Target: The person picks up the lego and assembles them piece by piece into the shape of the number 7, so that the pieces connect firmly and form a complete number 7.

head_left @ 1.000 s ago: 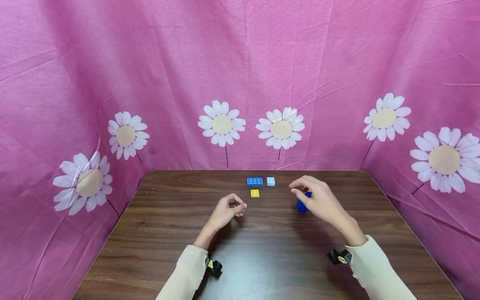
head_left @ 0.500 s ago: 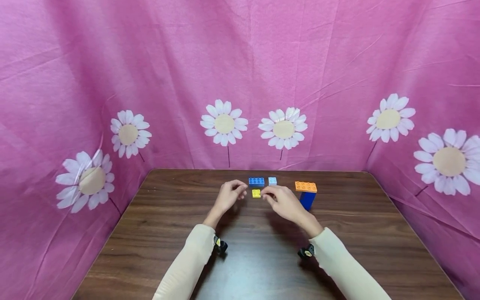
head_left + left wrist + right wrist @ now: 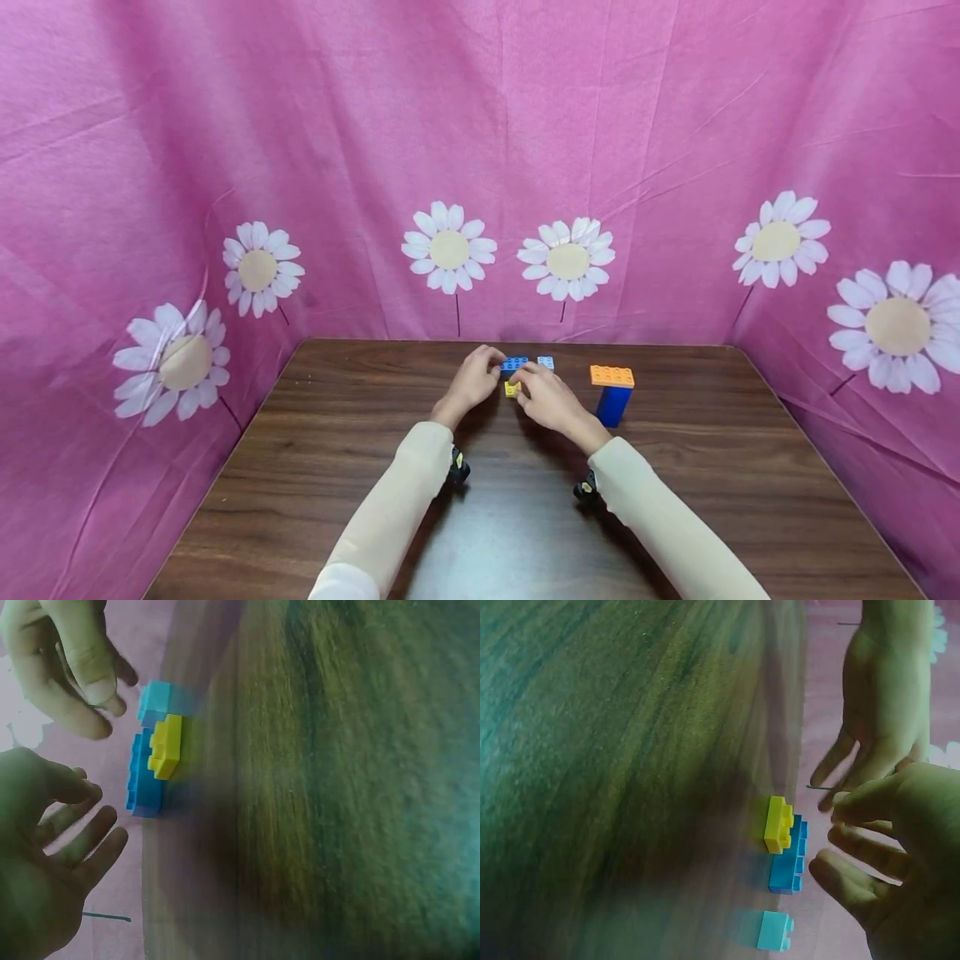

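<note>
My left hand [image 3: 474, 379] reaches the left end of a blue toy building brick [image 3: 514, 364], its fingers loosely bent. Over the right side of a small yellow brick [image 3: 511, 390] hovers my right hand [image 3: 551, 398], partly covering it. In the left wrist view the left hand [image 3: 45, 847] has spread fingers and a gap to the blue brick [image 3: 144, 780]. The right wrist view shows the right hand [image 3: 911, 855] with thumb and fingers apart, above the yellow brick [image 3: 777, 825]. A small light blue brick [image 3: 545, 362] lies just beyond the right hand.
To the right stands a tower with an orange brick [image 3: 611, 376] on top of a dark blue column [image 3: 613, 405]. The wooden table [image 3: 300, 483] ends at a pink curtain [image 3: 360, 167] printed with daisies, which surrounds it at the back and sides.
My right hand has left the orange-topped tower and moved left to the small bricks. The left hand has moved forward to the blue brick. The bricks look unmoved.
</note>
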